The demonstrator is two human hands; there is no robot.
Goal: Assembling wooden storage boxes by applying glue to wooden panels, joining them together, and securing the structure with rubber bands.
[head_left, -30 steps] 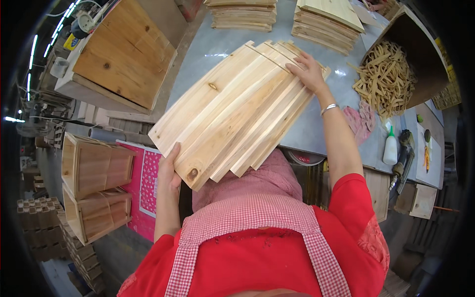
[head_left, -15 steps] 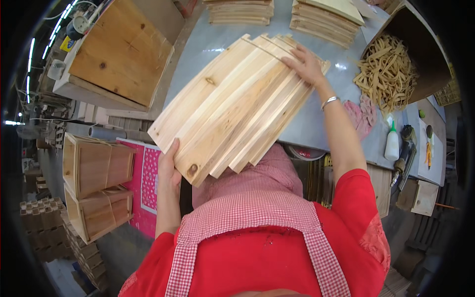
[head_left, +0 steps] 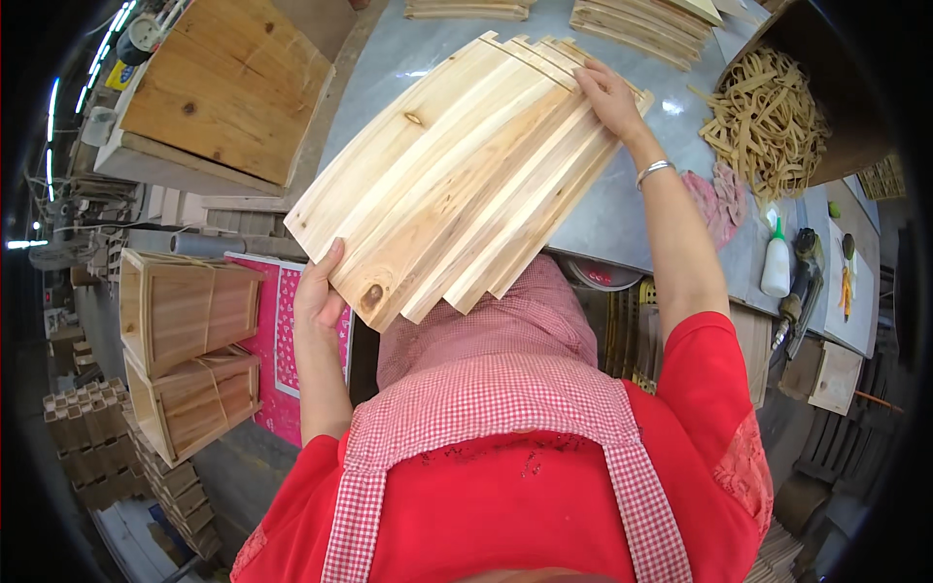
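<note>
Several pale wooden boards (head_left: pixel 442 175) lie fanned in an uneven stack, tilted across the near edge of the grey table (head_left: pixel 374 126) and over my lap. The top board has a groove near its far end and dark knots in its face. My left hand (head_left: pixel 321 290) grips the near left corner, thumb on top and the other fingers partly hidden. At the far right end, my right hand (head_left: pixel 612 100) holds the stack's edge, its fingers bent over the top; its thumb is hidden from sight.
More board stacks (head_left: pixel 637 34) lie along the table's far side. At right are a box of tan strips (head_left: pixel 768 126), a pink cloth (head_left: pixel 719 204), a white glue bottle (head_left: pixel 776 264) and a power tool (head_left: pixel 802 282). Wooden boxes (head_left: pixel 190 301) stand at left, below a large wooden crate (head_left: pixel 228 92).
The near end of the boards has risen slightly in the picture with my left hand. My right hand stays on the far end, its fingers drawn in a little more.
</note>
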